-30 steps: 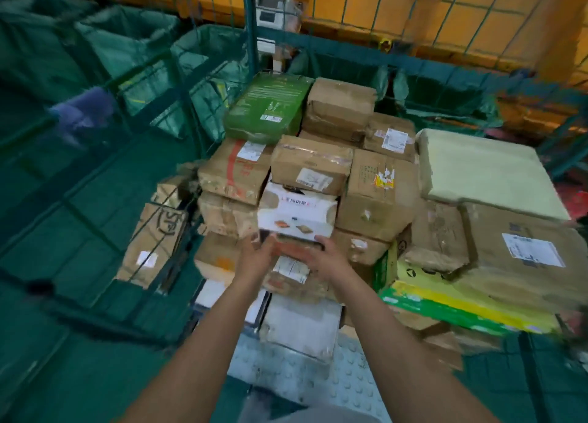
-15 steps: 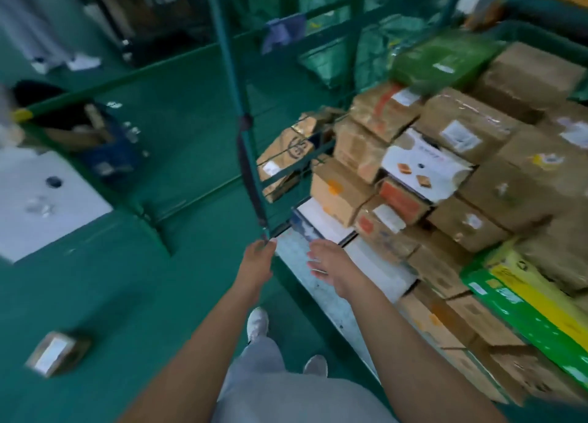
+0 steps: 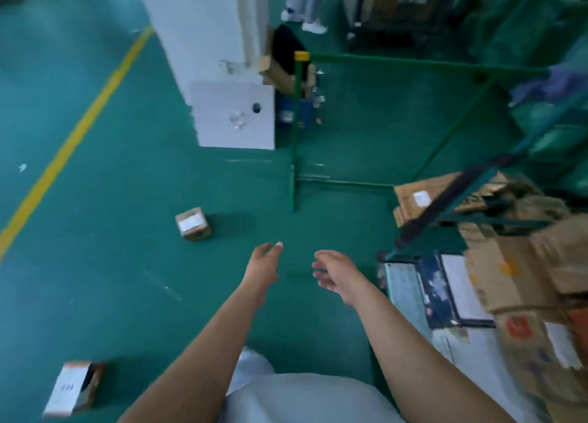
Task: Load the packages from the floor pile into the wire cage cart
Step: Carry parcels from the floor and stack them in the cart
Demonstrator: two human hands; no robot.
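While both arms reach out over the green floor [image 3: 95, 247], nothing is held. Far left, a yellow floor line [image 3: 79, 129] runs diagonally. Bottom left, an orange-and-white package [image 3: 71, 387] lies on the floor; further up, a small brown box [image 3: 193, 223] with a white label sits alone, well apart from both hands. A white pillar [image 3: 219, 72] stands behind it. Left hand [image 3: 262, 268]: fingers loosely extended, empty, above bare floor. Right hand [image 3: 337, 273]: fingers relaxed and slightly spread, empty, near the left hand but not touching. Right side, the wire cage cart [image 3: 477, 200] holds stacked cardboard packages [image 3: 525, 279], blurred, with another green frame [image 3: 296, 129] behind.
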